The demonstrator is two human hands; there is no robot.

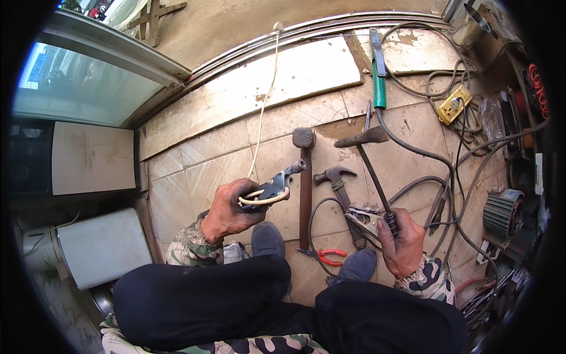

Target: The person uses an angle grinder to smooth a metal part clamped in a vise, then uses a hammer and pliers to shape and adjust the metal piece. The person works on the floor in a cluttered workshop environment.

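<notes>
My left hand [227, 213] is closed around a dark metal lever-like piece [276, 187] with a short tube end and a cream loop along its side. My right hand [403, 243] grips the handle of a chipping hammer [362, 137], its narrow head raised away from me. Beside the right fingers is a silver earth clamp [364, 219]; whether they touch it I cannot tell. Between my hands a sledgehammer [305, 194] and a claw hammer [337, 178] lie on the tiles. Red-handled pliers [330, 255] lie by my shoes.
A green welding electrode holder [378, 82] lies at the far side, its cable trailing right. Cables tangle around a yellow socket box [454, 105]. A finned motor [503, 213] stands at right, a white box [104, 248] at left. A cream cord [268, 97] crosses the floor.
</notes>
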